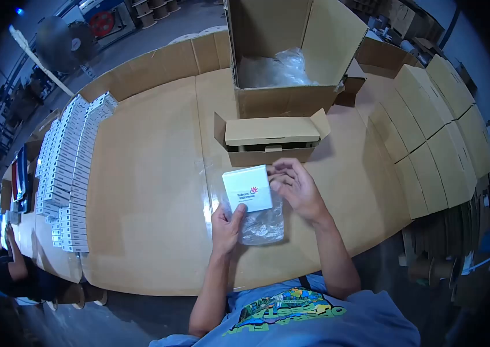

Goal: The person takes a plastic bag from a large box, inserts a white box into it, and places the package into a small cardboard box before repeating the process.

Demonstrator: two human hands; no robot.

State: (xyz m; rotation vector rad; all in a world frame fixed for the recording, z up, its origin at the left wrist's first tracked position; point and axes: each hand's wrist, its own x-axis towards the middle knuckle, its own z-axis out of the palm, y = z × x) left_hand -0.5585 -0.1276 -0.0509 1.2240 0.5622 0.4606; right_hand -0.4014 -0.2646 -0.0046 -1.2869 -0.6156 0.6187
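Note:
A small flat white box [247,184] with a red logo and dark lettering is in my left hand [227,230], the thumb pressed over its lower front edge. Clear plastic bag [263,230] hangs beneath and beside the box, wrinkled and partly under it. At the box's right edge is my right hand [298,188], fingers loosely curled and apart; whether they touch the plastic I cannot make out. Just beyond the hands stands a brown carton [271,132] with its side flaps spread and its lid slightly raised.
Stacks of white boxes [66,168] line the table's left side. A large open carton [291,101] holding clear plastic [282,68] stands at the back. Brown cartons [430,144] are stacked on the right. A person [17,266] is at the far left. Cardboard covers the table [141,202].

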